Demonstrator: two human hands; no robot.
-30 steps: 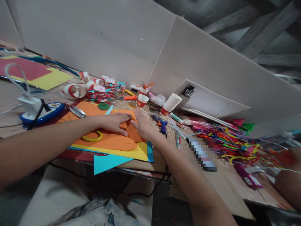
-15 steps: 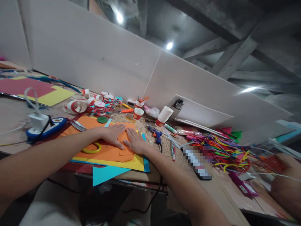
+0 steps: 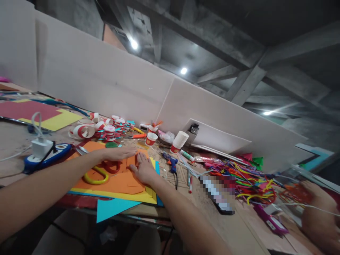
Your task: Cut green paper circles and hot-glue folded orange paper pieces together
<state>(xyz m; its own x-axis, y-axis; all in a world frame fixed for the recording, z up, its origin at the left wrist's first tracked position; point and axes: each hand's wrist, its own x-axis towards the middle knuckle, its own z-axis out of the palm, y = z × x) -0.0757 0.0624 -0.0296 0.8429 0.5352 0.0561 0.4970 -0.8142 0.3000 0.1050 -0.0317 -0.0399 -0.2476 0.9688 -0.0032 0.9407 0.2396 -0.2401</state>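
Observation:
My left hand (image 3: pixel 119 154) is stretched out over the upper part of an orange paper sheet (image 3: pixel 120 182), fingers extended. Close beside it, my right hand (image 3: pixel 145 170) lies flat on the sheet's right side with its fingers spread. Neither hand grips anything that I can see. Scissors with one yellow handle loop (image 3: pixel 97 176) and one red loop lie on the orange paper by my left forearm, which covers part of them. Yellow paper (image 3: pixel 151 195) and blue paper (image 3: pixel 114 208) stick out underneath, the blue over the table's front edge.
Paper cups (image 3: pixel 180 141) and cup crafts (image 3: pixel 108 132) stand at the back. A blue glue gun (image 3: pixel 173 164) lies right of my hands, then pipe cleaners (image 3: pixel 255 184). A power strip (image 3: pixel 49 156) sits left. Another person's arm (image 3: pixel 318 212) reaches in at far right.
The camera has tilted up, so the table sits lower in view. My left hand has shifted, showing the scissors' red loop. My right hand stays on the orange paper.

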